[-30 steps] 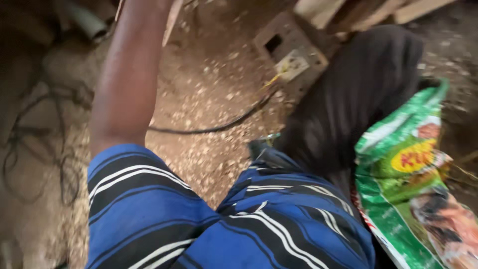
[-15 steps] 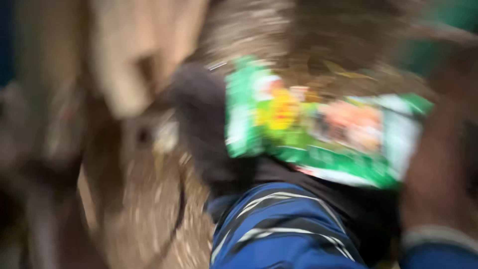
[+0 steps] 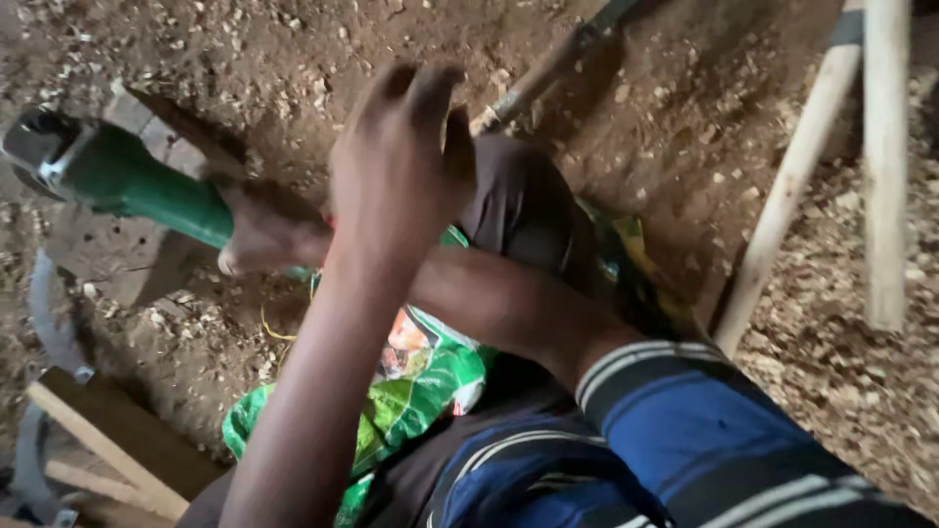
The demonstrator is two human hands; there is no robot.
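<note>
So the green cylindrical power tool with a grey metal head (image 3: 108, 176) lies low over the sawdust-covered dirt floor (image 3: 685, 127), at the left of the view. The right hand (image 3: 269, 230) reaches across the body and is wrapped tight round its green handle end. The left hand (image 3: 401, 166) is up in front of the camera, fingers loosely spread and holding nothing, just above that grip. Under both arms there's a crumpled green printed plastic bag (image 3: 411, 391) on the lap. Pale wooden sticks (image 3: 792, 186) lean at the right, a wooden plank (image 3: 108, 440) sits bottom left.
</note>
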